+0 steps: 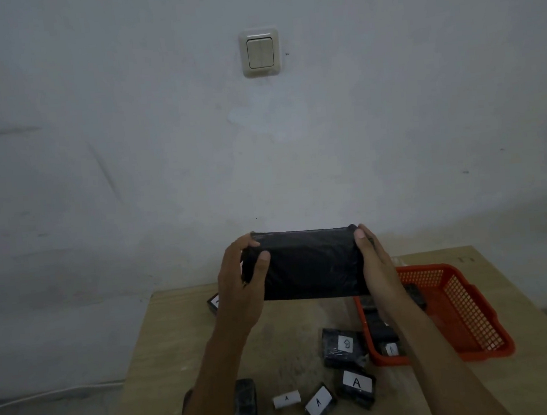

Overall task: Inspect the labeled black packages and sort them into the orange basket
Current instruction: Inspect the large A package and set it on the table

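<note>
Small labeled packages (pixel 356 383) lie on the near tabletop (pixel 290 335), with the orange basket (pixel 467 316) to the right already holding some. Farther out, left hand (pixel 241 276) and right hand (pixel 374 261) each clamp one end of a raised black package (pixel 310 267). Its wrap looks soft, crinkly, slick and probably light, so gripping both short ends suits it.

My left hand (pixel 238 276) and right hand (pixel 374 258) cover both ends of the black package (pixel 310 263); no label shows on it. My right forearm hides part of the orange basket (pixel 467 316). At seven o'clock, a dark package (pixel 245 408) runs off the bottom edge.
</note>
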